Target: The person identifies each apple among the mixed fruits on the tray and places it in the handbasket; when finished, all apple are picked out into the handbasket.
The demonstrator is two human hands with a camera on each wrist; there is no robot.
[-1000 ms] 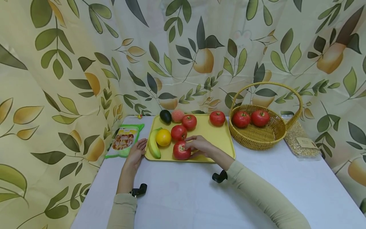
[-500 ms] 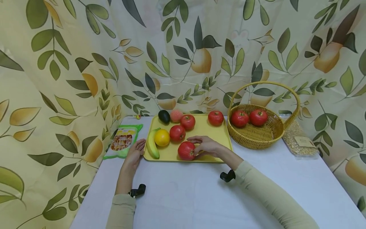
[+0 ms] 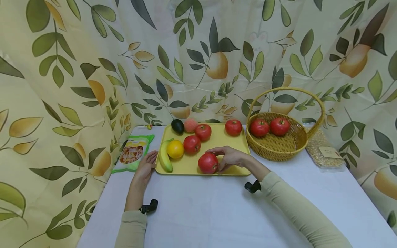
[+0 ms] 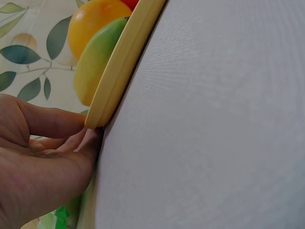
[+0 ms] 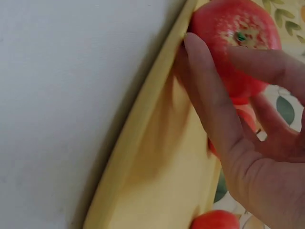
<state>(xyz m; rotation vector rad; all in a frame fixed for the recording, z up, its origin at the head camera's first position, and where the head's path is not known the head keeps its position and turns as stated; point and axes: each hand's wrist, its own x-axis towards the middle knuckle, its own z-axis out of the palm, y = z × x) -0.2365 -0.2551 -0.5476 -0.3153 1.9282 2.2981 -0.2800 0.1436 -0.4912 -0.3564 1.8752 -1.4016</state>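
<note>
My right hand (image 3: 231, 157) has its thumb and fingers curled round the side of a red apple (image 3: 208, 163) near the front edge of the yellow tray (image 3: 235, 148). In the right wrist view the apple's speckled top (image 5: 240, 36) and green stem face the fingers. My left hand (image 3: 145, 167) grips the tray's left front corner; the left wrist view shows digits on both sides of the rim (image 4: 114, 81). On the tray's left lie a banana (image 3: 164, 156) and an orange (image 3: 175, 149). Beside them is a second apple (image 3: 192, 144), with another apple (image 3: 203, 132) behind it.
An avocado (image 3: 177, 126) and a peach (image 3: 190, 125) lie at the tray's back left, one apple (image 3: 233, 127) at its back right. A wicker basket (image 3: 279, 153) holding two apples stands right, before a bag of grains (image 3: 325, 153). A green-edged food packet (image 3: 132, 153) lies left.
The right hand and its apple have moved right along the tray's front, away from the second apple. The left hand has stayed at the tray's corner.
</note>
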